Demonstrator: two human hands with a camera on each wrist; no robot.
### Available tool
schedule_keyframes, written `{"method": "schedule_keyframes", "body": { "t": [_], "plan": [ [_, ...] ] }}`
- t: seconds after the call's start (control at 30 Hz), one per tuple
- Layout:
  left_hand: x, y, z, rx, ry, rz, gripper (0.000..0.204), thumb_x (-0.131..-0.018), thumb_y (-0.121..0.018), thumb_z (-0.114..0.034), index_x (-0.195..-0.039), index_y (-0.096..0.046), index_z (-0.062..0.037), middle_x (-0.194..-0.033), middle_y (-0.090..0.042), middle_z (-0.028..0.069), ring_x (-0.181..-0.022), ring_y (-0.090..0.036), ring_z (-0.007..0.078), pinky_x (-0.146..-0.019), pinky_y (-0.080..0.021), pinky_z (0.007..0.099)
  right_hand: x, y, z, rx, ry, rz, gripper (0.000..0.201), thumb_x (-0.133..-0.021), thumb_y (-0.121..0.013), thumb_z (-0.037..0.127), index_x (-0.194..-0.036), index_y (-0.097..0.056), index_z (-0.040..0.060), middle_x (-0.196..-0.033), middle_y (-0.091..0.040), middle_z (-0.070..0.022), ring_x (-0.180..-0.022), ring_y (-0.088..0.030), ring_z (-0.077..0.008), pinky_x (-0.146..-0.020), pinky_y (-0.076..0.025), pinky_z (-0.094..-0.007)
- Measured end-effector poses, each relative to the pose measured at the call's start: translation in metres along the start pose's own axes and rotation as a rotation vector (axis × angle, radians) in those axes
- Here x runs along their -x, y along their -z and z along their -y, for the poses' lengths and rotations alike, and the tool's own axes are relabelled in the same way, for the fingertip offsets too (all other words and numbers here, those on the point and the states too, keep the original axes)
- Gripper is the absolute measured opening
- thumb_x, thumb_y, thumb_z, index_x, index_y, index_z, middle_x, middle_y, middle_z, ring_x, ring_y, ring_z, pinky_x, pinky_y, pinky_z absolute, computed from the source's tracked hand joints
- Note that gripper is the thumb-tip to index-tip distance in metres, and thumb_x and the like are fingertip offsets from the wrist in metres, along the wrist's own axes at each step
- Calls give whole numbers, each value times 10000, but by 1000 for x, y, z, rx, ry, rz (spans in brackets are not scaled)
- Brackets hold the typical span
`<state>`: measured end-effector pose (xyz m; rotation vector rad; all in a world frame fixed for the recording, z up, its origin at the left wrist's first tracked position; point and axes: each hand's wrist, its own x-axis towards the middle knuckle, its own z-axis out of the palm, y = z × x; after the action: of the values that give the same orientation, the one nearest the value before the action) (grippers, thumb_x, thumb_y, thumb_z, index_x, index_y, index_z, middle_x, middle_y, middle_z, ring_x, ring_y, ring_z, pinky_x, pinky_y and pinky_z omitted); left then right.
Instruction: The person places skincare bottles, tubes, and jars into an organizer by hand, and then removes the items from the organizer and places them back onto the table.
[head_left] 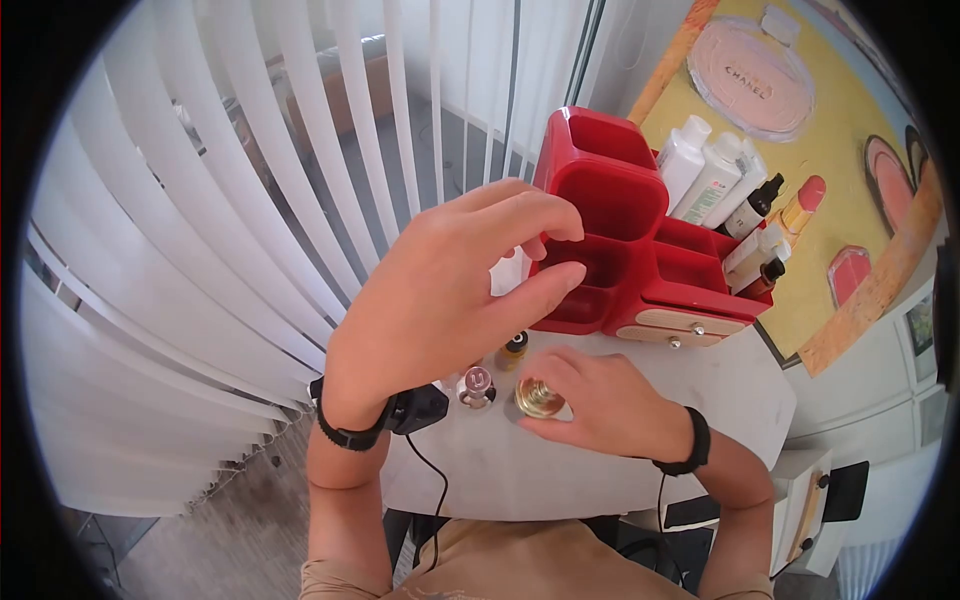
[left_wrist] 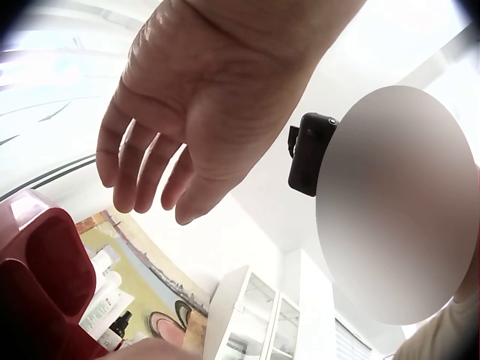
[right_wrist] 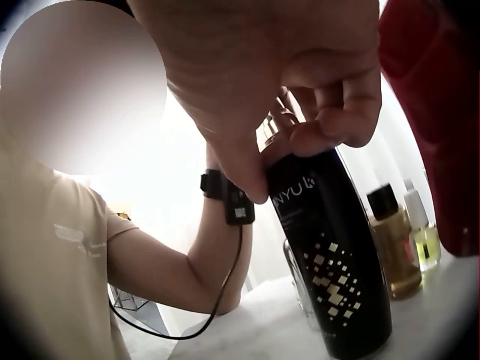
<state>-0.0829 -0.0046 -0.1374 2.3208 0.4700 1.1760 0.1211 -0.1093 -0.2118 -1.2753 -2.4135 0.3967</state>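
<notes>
My right hand grips a black bottle by its top, just under the gold pump. White lettering and a scatter of pale gold squares mark the bottle's side in the right wrist view. Loosely bent and holding nothing, my left hand hangs in front of the red organizer, its fingertips overlapping the lower compartments in the head view. Beside the black bottle stand an amber bottle with a black cap and a small bottle of yellow-green liquid.
White bottles and dark-topped bottles stand in the organizer's right side, above small drawers. A painting leans behind. Vertical blinds hang to the left of the white table. Cables trail from both wrists.
</notes>
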Motion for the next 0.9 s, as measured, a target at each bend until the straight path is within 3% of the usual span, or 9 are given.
{"method": "schedule_keyframes", "body": {
  "t": [0.27,0.3,0.37,0.43,0.5,0.57,0.63,0.73,0.9],
  "plan": [
    [-3,-3,0,20,-32,-21,249,-816,-753,-15,-1055,-687,7,-984,-687,92,-840,-631,192,-773,-509,321,6,4,-3,3,-102,-32,616,-883,-783,314,-1404,-505,137,-1208,-632,-114,-857,-695,-331,-707,-568,-428],
    [-4,-6,0,53,-65,-18,249,-816,-753,-15,-1055,-687,7,-984,-687,92,-840,-631,192,-773,-509,321,10,12,-2,-32,-99,-66,638,-880,-791,312,-1425,-509,137,-1222,-634,-116,-843,-695,-314,-712,-571,-419],
    [-3,-6,-5,34,42,-28,267,-798,-747,7,-1058,-686,9,-973,-681,89,-848,-626,193,-773,-503,319,22,32,-4,-56,-106,-109,661,-876,-799,311,-1446,-513,136,-1236,-636,-118,-828,-696,-297,-717,-573,-410],
    [-3,-8,-7,39,60,-19,262,-798,-737,16,-1055,-687,4,-988,-686,91,-860,-634,192,-779,-510,315,37,65,-14,-39,-213,-200,571,-874,-813,237,-1376,-574,109,-1249,-641,-101,-778,-681,-224,-702,-566,-360],
    [-3,-9,-6,50,81,-11,261,-801,-736,13,-1057,-690,-2,-1011,-692,91,-871,-642,190,-789,-518,312,57,95,-29,24,-326,-455,504,-871,-812,142,-1329,-609,79,-1234,-650,-98,-735,-649,-150,-673,-545,-310],
    [-4,-9,-9,43,102,3,260,-803,-738,10,-1059,-692,-5,-1020,-694,92,-875,-644,190,-793,-521,311,77,128,-61,129,-567,-695,471,-882,-796,102,-1313,-610,63,-1117,-683,-93,-697,-625,-132,-649,-523,-286],
    [-5,-9,-10,33,120,16,259,-806,-739,6,-1061,-694,-8,-1029,-697,93,-879,-647,189,-797,-525,311,94,148,-91,396,-537,-893,420,-892,-792,117,-1271,-627,40,-959,-690,-88,-660,-597,-130,-627,-506,-286],
    [-5,-10,-7,23,72,-2,225,-847,-778,-65,-1047,-694,-5,-992,-698,111,-855,-675,218,-774,-539,331,117,152,-123,298,-619,-737,364,-905,-781,120,-1224,-640,18,-870,-680,-78,-656,-595,-123,-620,-499,-286],
    [-5,-11,-6,18,64,2,223,-850,-774,-65,-1050,-694,-7,-989,-698,108,-845,-670,219,-769,-537,333,116,147,-123,205,-712,-672,301,-911,-763,101,-1175,-651,9,-886,-684,-77,-683,-613,-106,-623,-499,-276]
  ]
}}
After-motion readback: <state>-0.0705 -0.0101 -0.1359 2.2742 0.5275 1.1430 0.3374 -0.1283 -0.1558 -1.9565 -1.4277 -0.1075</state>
